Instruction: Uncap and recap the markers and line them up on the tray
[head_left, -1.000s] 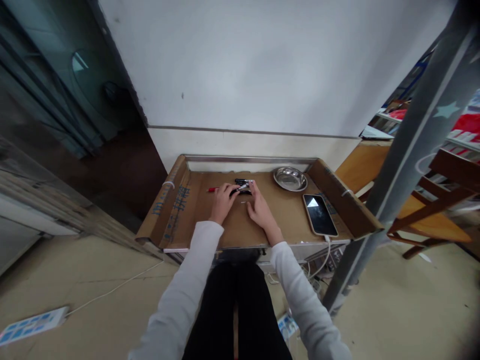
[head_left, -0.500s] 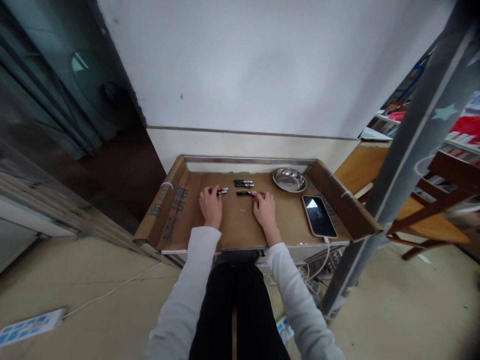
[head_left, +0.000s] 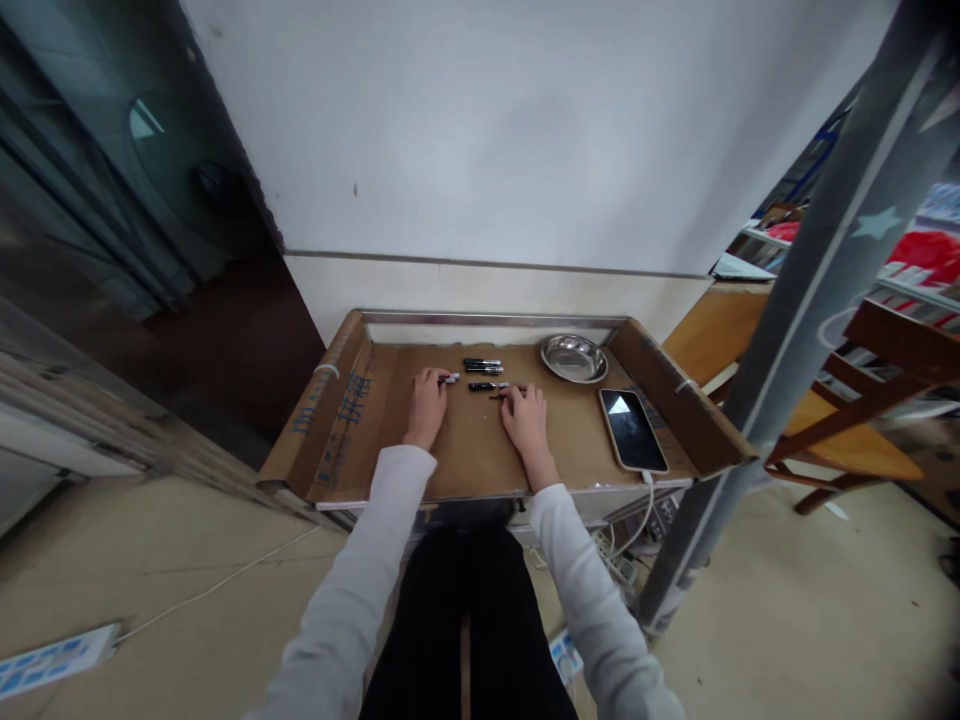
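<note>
My left hand (head_left: 427, 408) rests on the cardboard surface, its fingers closed on a short marker pen (head_left: 451, 378) whose pale end pokes out to the right. Across from it, my right hand (head_left: 526, 418) has its fingertips bent down and together. A small dark, thin piece (head_left: 496, 397) shows at those fingertips, too small to name. Just beyond it lies a single black marker pen (head_left: 484, 386) with a pale end. Farther back, several black marker pens (head_left: 482, 367) lie side by side, pointing left to right.
A shallow metal bowl (head_left: 574, 358) stands at the back right. In front of it lies a phone (head_left: 634, 430) with a white cable (head_left: 646, 510). Raised cardboard sides (head_left: 679, 405) border the table. A grey post (head_left: 795, 270) rises at the right, near a wooden chair (head_left: 855, 430).
My right fingertips have drawn slightly back from the single marker pen, and a small dark piece now shows at them. The left fingers have closed more round their pen. The view has shifted slightly.
</note>
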